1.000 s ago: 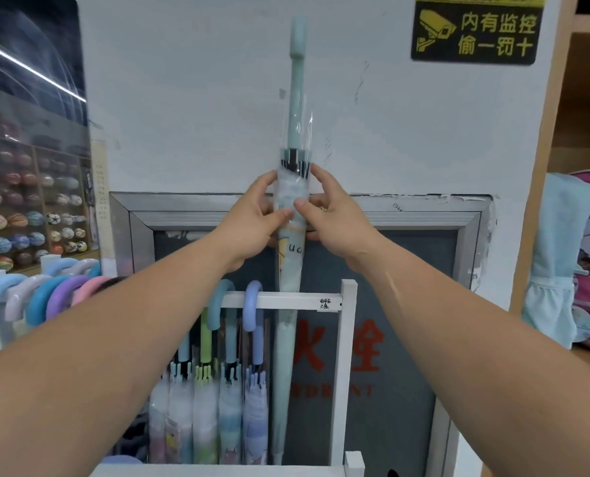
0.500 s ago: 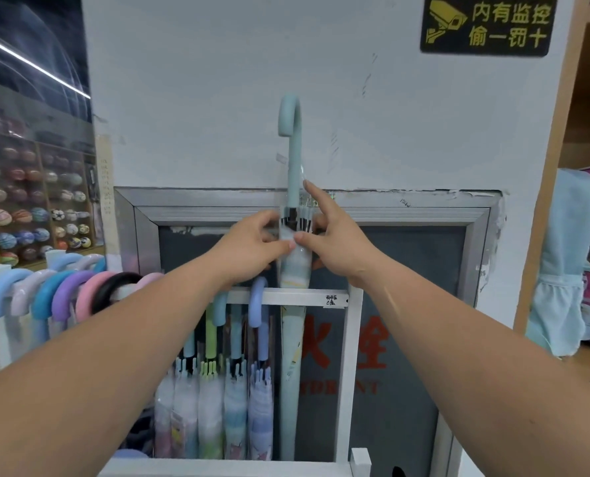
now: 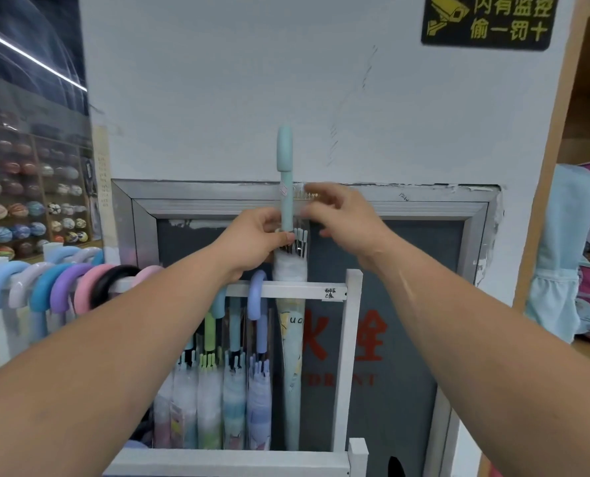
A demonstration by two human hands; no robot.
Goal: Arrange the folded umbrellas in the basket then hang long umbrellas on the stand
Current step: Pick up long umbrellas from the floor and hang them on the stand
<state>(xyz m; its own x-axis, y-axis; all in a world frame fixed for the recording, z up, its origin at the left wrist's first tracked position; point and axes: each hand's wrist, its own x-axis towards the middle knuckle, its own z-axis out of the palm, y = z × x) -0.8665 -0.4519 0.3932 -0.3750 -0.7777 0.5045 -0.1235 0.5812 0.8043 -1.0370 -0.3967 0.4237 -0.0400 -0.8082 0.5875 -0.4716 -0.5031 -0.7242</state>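
Observation:
A long mint-green umbrella (image 3: 292, 373) in a clear plastic sleeve stands upright inside the white stand (image 3: 350, 356), its curved handle (image 3: 285, 160) rising above the top rail (image 3: 297, 290). My left hand (image 3: 252, 242) grips it just under the handle, at the rib tips. To the right of the handle is my right hand (image 3: 342, 218), blurred, with its fingers curled at the sleeve's upper edge; whether it pinches the plastic is unclear. Several long umbrellas (image 3: 231, 390) hang by their hooks from the rail to the left.
A row of pastel and black curved handles (image 3: 63, 287) hangs on a second rail at the left. Behind the stand is a grey metal-framed cabinet door (image 3: 390, 208) in the white wall. A wooden shelf with light blue fabric (image 3: 562, 253) stands at the right.
The mint umbrella has come down, so that its handle sits much lower against the wall. My right hand has shifted off the umbrella's body to the right. My left hand keeps its hold.

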